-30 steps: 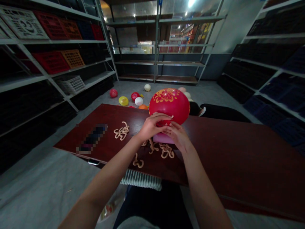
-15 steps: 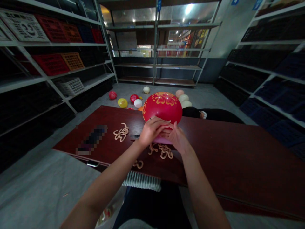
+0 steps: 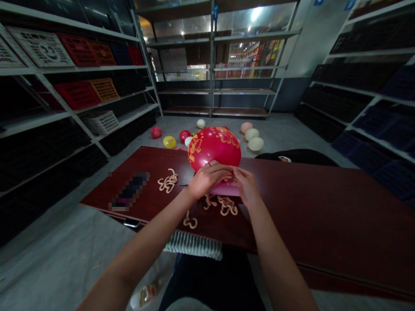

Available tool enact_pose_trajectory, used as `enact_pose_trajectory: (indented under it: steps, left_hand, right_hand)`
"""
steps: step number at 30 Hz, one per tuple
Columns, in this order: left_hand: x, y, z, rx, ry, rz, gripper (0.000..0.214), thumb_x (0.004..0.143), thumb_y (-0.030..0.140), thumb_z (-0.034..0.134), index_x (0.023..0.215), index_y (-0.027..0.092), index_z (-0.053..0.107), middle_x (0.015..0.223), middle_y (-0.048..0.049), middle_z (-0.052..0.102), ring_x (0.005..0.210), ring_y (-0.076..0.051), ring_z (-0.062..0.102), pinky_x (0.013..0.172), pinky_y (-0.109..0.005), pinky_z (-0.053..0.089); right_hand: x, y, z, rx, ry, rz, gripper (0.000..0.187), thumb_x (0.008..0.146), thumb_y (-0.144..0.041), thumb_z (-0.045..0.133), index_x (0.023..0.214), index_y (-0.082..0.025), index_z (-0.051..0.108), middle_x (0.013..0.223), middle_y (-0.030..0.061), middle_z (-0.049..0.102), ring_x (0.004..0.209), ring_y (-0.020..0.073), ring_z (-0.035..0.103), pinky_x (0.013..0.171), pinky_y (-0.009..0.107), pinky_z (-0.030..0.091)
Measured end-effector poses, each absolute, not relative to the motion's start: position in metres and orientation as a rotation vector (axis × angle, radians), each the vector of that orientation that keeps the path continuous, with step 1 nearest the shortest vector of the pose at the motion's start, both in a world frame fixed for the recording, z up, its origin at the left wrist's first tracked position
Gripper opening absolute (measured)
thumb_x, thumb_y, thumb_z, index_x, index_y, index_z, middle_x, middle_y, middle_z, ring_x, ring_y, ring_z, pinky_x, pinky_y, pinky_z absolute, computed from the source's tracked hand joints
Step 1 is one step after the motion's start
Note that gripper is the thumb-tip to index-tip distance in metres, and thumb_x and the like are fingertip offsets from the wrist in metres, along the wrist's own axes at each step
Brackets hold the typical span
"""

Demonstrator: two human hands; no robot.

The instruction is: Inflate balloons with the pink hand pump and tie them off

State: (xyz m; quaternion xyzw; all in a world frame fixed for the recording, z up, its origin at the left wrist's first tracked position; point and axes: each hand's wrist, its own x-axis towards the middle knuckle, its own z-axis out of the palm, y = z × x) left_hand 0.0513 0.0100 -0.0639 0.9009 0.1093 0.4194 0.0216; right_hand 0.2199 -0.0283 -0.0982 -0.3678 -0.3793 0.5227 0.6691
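Note:
An inflated red balloon (image 3: pixel 215 147) with gold print sits above the table, just beyond my hands. My left hand (image 3: pixel 210 178), wearing a ring, curls at the balloon's near side with its fingers closed. Fingertips of my right hand (image 3: pixel 247 183) pinch together against the left ones, at the balloon's neck; the neck itself is hidden by the fingers. Under both hands lies a smooth pink object (image 3: pixel 227 190), mostly covered. Close by on the tabletop are tan looped cords (image 3: pixel 228 205), with another bunch (image 3: pixel 168 181) farther left and a small piece (image 3: pixel 190 221) nearer me.
The dark red table (image 3: pixel 311 203) bears a blurred-out dark object (image 3: pixel 130 191) at left. Several balloons, including a yellow one (image 3: pixel 169 142) and a pale one (image 3: pixel 256 144), lie on the floor beyond. Something black (image 3: pixel 301 156) shows behind the table. Shelves with crates (image 3: pixel 78 95) stand around.
The balloon has shifted slightly left and turned, showing more print on its left side. My right hand's fingers, spread before, have closed into a pinch beside the left hand.

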Motion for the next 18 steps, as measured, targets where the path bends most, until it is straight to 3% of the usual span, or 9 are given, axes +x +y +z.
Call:
enact_pose_trajectory:
  steps: [7, 12, 18]
  left_hand:
    - [0.059, 0.004, -0.069, 2.578, 0.347, 1.478, 0.019, 0.096, 0.018, 0.059, 0.111, 0.016, 0.07, 0.114, -0.0102, 0.073, 0.105, -0.018, 0.067, 0.092, -0.035, 0.053]
    - [0.059, 0.005, -0.062, 2.487, 0.474, 1.569, 0.015, 0.095, 0.02, 0.062, 0.104, 0.018, 0.073, 0.104, -0.0075, 0.076, 0.097, -0.018, 0.069, 0.089, -0.034, 0.054]
    - [0.065, 0.013, -0.064, 2.139, 0.711, 1.675, 0.006, 0.088, 0.022, 0.072, 0.09, 0.019, 0.077, 0.09, -0.0049, 0.077, 0.086, -0.017, 0.071, 0.081, -0.03, 0.055]
  right_hand:
    - [0.215, -0.028, -0.1, -0.715, -0.806, 1.19, 0.03, 0.069, -0.048, 0.083, 0.08, -0.021, 0.077, 0.072, 0.0017, 0.074, 0.054, 0.0104, 0.061, 0.053, 0.024, 0.049]
    - [0.219, -0.026, -0.099, -0.652, -0.71, 1.126, 0.032, 0.071, -0.049, 0.081, 0.089, -0.023, 0.076, 0.069, -0.0011, 0.07, 0.057, 0.0098, 0.059, 0.052, 0.023, 0.047]
    - [0.219, -0.031, -0.096, -0.631, -0.822, 1.204, 0.028, 0.075, -0.049, 0.077, 0.072, -0.023, 0.067, 0.068, 0.0002, 0.07, 0.06, 0.0126, 0.062, 0.057, 0.025, 0.049]
